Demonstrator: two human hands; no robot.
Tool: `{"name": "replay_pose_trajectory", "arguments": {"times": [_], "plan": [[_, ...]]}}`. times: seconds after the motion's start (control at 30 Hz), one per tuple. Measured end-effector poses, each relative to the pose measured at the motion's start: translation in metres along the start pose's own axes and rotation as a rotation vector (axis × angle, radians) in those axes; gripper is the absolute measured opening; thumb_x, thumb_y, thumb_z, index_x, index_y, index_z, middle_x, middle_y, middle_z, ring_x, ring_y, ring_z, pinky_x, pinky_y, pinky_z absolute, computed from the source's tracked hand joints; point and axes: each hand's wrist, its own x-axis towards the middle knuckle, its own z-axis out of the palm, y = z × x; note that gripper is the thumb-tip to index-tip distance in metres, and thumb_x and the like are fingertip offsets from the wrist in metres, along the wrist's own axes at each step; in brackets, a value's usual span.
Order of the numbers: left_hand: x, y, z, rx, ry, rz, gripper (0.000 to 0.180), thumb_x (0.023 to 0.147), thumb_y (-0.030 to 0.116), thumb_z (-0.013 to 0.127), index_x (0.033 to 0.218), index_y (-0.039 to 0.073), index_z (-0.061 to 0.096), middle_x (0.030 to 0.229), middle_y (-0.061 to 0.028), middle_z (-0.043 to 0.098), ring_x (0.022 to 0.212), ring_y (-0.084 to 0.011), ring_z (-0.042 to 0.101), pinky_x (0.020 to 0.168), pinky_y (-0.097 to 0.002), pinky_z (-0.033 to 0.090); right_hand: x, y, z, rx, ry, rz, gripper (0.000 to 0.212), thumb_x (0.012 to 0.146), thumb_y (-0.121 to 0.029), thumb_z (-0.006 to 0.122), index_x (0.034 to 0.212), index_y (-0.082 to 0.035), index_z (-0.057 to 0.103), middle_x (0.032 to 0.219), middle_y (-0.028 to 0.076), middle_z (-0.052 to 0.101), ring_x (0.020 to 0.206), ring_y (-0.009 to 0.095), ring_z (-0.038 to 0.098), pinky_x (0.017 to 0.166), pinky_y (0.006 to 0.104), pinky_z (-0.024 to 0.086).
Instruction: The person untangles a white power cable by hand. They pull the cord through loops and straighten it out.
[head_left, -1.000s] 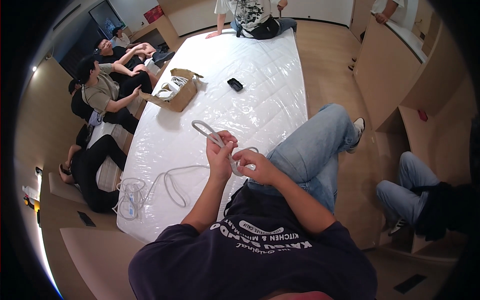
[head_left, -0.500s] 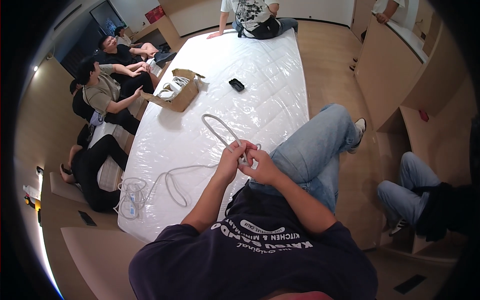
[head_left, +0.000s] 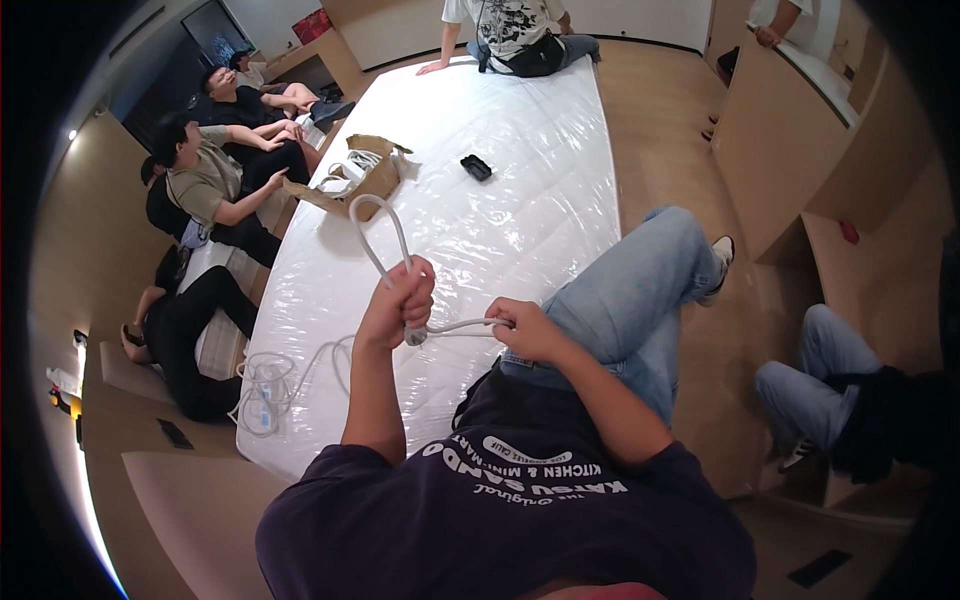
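My left hand (head_left: 402,305) is closed round a grey-white power cord (head_left: 372,240), whose folded loop sticks up above the fist. A plug-like end (head_left: 415,337) pokes out below that fist. My right hand (head_left: 522,328), out to the right over my lap, pinches a stretch of the same cord, which runs between the two hands. More cord trails left across the plastic-wrapped mattress (head_left: 500,230) to a loose coil (head_left: 265,385). Within the coil lies a pale piece with a blue label, its kind unclear.
On the mattress stand an open cardboard box (head_left: 375,190) with white cords inside and a small black object (head_left: 476,167). One person (head_left: 515,40) sits at the far end; several others sit along the left. Wooden cabinets (head_left: 780,130) line the right.
My hands have moved apart: the left has gone left and up with the cord loop, the right slightly right. Cord is now stretched between them.
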Motion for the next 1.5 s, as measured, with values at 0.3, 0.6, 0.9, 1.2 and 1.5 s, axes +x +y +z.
{"name": "replay_pose_trajectory", "arguments": {"times": [0.3,0.6,0.9,1.2,1.5], "plan": [[0.01,-0.066,0.0,1.073,0.126,0.112,0.016,0.092,0.017,0.059,0.088,0.001,0.062,0.076,-0.009,0.06,0.075,-0.0197,0.06,0.071,-0.0316,0.047,-0.002,-0.003,0.003,0.058,0.01,-0.032,0.025,0.083,-0.007,0.056,0.108,-0.002,0.053,0.067,0.008,0.059,0.058,0.016,0.053,0.056,0.0338,0.042],[0.015,-0.067,0.013,1.356,0.094,0.803,0.013,0.091,0.007,0.053,0.099,0.0,0.06,0.09,-0.0158,0.063,0.088,-0.0306,0.062,0.078,-0.036,0.048,-0.001,-0.002,0.004,0.244,-0.01,0.023,0.021,0.089,-0.007,0.055,0.107,0.003,0.052,0.081,0.01,0.067,0.065,0.018,0.062,0.063,0.0304,0.049],[0.007,-0.054,-0.013,0.942,0.287,0.177,0.04,0.098,0.037,0.049,0.082,0.002,0.062,0.06,-0.005,0.055,0.052,-0.014,0.052,0.051,-0.0282,0.042,-0.001,-0.01,0.002,0.023,0.021,0.016,0.016,0.09,-0.014,0.06,0.097,0.0,0.056,0.078,0.008,0.067,0.064,0.017,0.06,0.062,0.0306,0.047],[0.002,-0.04,-0.016,1.178,0.044,0.126,0.025,0.095,0.018,0.054,0.107,-0.001,0.064,0.095,-0.0133,0.068,0.086,-0.0239,0.063,0.082,-0.0353,0.048,-0.001,-0.002,0.005,0.32,-0.039,-0.016,0.02,0.096,-0.016,0.052,0.092,-0.001,0.064,0.064,0.003,0.058,0.059,0.01,0.048,0.058,0.0275,0.042],[0.003,-0.054,0.002,1.43,-0.09,0.295,0.014,0.086,0.006,0.06,0.099,0.001,0.058,0.093,-0.0157,0.061,0.084,-0.0319,0.056,0.076,-0.0389,0.044,-0.003,-0.007,0.0,0.149,0.07,0.028,0.019,0.094,-0.015,0.052,0.088,-0.002,0.064,0.058,-0.001,0.047,0.055,0.01,0.043,0.052,0.0291,0.037]]}}
